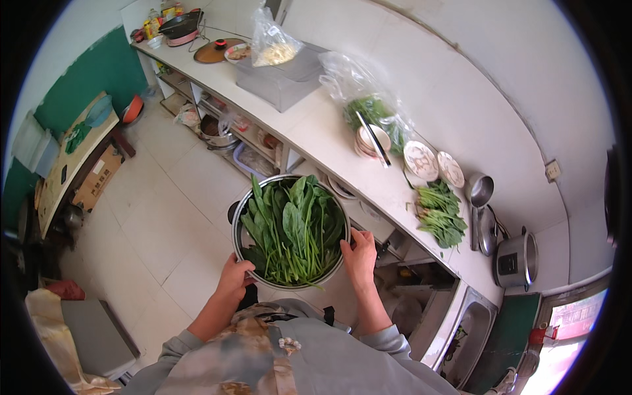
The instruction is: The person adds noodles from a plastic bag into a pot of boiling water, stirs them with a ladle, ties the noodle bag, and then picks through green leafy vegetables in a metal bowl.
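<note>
A round metal pot (240, 253) full of leafy greens (296, 222) is held up in front of my body, above the floor. My left hand (236, 276) grips its rim at the lower left, thumb over the edge. On the right side of the rim my right hand (359, 254) has hold of it. The long green leaves lie with their stems towards me, and a few stems reach the near rim. More leafy greens (440, 213) rest on the counter to the right, beside two patterned plates (420, 160).
A long white counter (316, 129) runs along the wall, with shelves below. On it stand stacked bowls with chopsticks (371, 140), plastic-bagged greens (370, 111), a saucepan (479, 190) and a rice cooker (516, 261). A metal sink (481, 316) lies at right, a low table (54, 190) at left.
</note>
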### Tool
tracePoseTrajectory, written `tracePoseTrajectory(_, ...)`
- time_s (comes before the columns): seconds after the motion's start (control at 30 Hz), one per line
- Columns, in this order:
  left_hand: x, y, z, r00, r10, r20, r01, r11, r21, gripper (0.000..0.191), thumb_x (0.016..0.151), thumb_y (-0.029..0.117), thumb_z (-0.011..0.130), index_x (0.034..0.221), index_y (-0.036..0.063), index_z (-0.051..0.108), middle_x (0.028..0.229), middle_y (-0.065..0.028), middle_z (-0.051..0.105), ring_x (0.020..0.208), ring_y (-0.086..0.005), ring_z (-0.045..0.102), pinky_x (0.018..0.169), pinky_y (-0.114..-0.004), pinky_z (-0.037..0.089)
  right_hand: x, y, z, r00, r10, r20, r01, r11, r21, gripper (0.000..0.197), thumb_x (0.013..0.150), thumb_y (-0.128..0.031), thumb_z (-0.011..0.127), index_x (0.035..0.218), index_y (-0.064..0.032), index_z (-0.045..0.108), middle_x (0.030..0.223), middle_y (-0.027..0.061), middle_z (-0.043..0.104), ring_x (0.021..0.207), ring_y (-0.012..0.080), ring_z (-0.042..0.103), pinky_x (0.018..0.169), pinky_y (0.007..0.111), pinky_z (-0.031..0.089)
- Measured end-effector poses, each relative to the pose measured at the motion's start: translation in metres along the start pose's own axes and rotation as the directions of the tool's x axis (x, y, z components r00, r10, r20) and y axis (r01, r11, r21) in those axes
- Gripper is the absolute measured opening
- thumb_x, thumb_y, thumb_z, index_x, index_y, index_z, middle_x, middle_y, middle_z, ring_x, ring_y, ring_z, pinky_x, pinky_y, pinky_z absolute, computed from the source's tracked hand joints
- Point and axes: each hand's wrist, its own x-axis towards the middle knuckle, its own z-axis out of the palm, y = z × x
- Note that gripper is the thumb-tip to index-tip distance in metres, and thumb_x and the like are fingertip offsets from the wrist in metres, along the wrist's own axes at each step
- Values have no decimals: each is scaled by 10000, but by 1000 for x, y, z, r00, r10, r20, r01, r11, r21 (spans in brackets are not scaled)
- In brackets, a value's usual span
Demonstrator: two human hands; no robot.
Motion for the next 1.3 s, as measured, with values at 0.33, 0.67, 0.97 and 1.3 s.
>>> tracePoseTrajectory(0.33, 74, 108, -31, 996, 69, 57, -72, 996, 59, 515, 601, 28, 484, 1103, 44, 372, 914, -87, 480, 760, -215, 513, 633, -357, 460, 70, -57, 79, 998, 40, -42, -39, 999, 23, 315, 632, -67, 604, 939, -11, 558, 814, 125, 493, 655, 252, 503, 603, 320, 419)
tracePoseTrajectory(0.67, 158, 145, 35, 989, -43, 143, 22, 989, 146, 443, 610, 25, 468, 1048, 60, 415, 856, -62, 521, 742, -204, 540, 658, -382, 455, 143, -28, 83, 985, 136, -103, -146, 985, -90, 286, 628, -63, 588, 909, -15, 561, 742, 139, 484, 703, 287, 482, 616, 361, 404)
tracePoseTrajectory(0.97, 238, 165, 83, 984, -65, 166, 32, 981, 192, 483, 602, 30, 478, 1078, 60, 402, 896, -88, 502, 750, -236, 528, 653, -380, 455, 213, 2, 93, 969, 228, -96, -235, 970, -66, 303, 632, -119, 579, 922, -31, 576, 777, 140, 500, 709, 264, 502, 658, 334, 410)
tracePoseTrajectory(1.3, 287, 180, 110, 971, -156, 182, 94, 947, 308, 418, 610, 31, 471, 1024, 78, 438, 856, -65, 500, 739, -214, 526, 630, -385, 453, 233, 20, 105, 930, 332, -157, -342, 939, -44, 241, 629, -78, 557, 863, -23, 574, 738, 152, 491, 722, 311, 495, 660, 376, 407)
